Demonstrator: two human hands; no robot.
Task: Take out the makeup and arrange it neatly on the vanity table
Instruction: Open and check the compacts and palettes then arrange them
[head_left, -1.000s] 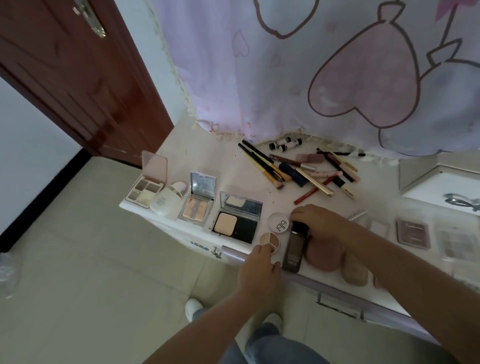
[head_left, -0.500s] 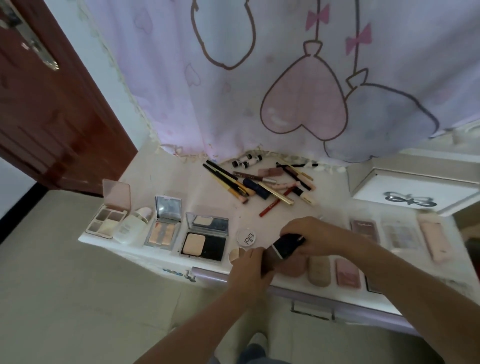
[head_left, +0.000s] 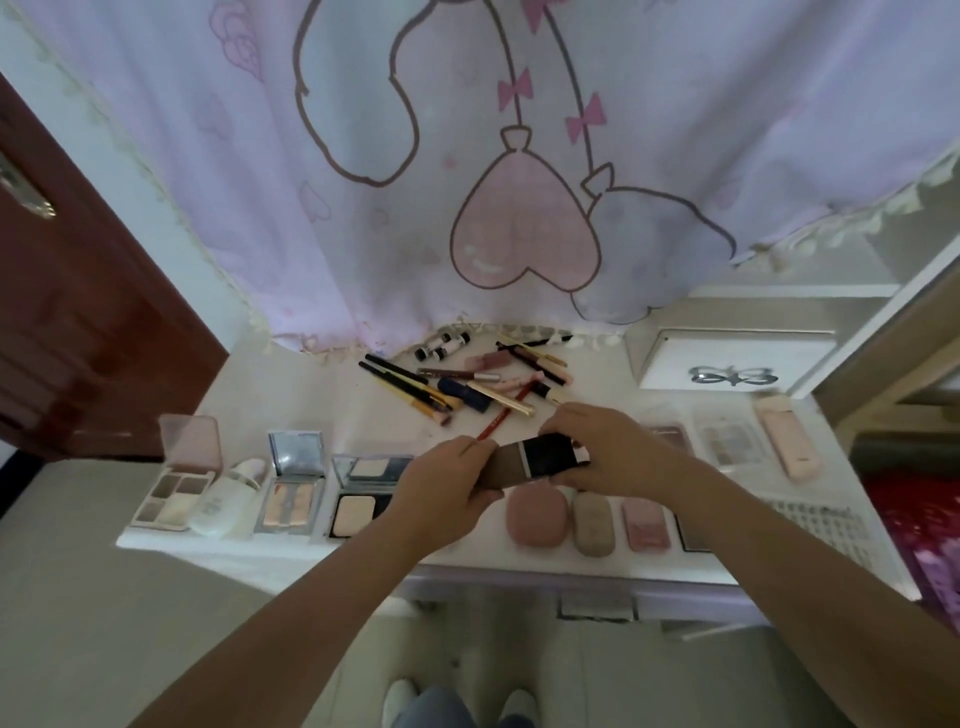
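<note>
The step in hand looks like opening a bottle, judging by the grip, so it can join the row along the front of the surface (head_left: 322, 395).

From the left: an open palette (head_left: 171, 491) with four pans showing under its raised pink lid, then a white bottle (head_left: 226, 501) lying on its side just beside it. Next come two open compacts: one (head_left: 292, 491) with a mirror lid and pinkish pans, and a dark one (head_left: 361, 501) holding a pale powder pan, its right edge hidden by the left hand.

The left hand (head_left: 447, 493) grips the brown body of the bottle (head_left: 535, 460), and the right hand (head_left: 618, 452) grips its black cap end. The bottle is lifted off the surface, lying sideways between the two hands. Whether the cap has loosened I cannot tell.

Behind the hands, a loose heap of pencils (head_left: 467, 384) lies crossed and unsorted; that likely needs straightening later.

Right of the hands, closed cases sit in the front row: a round pink one (head_left: 535, 519), a beige one (head_left: 594, 525), a small pink one (head_left: 645, 525). Further right is a white box (head_left: 727, 358), shut, contents hidden.

Next the bottle needs a gap in the row, set down without knocking its neighbours.
</note>
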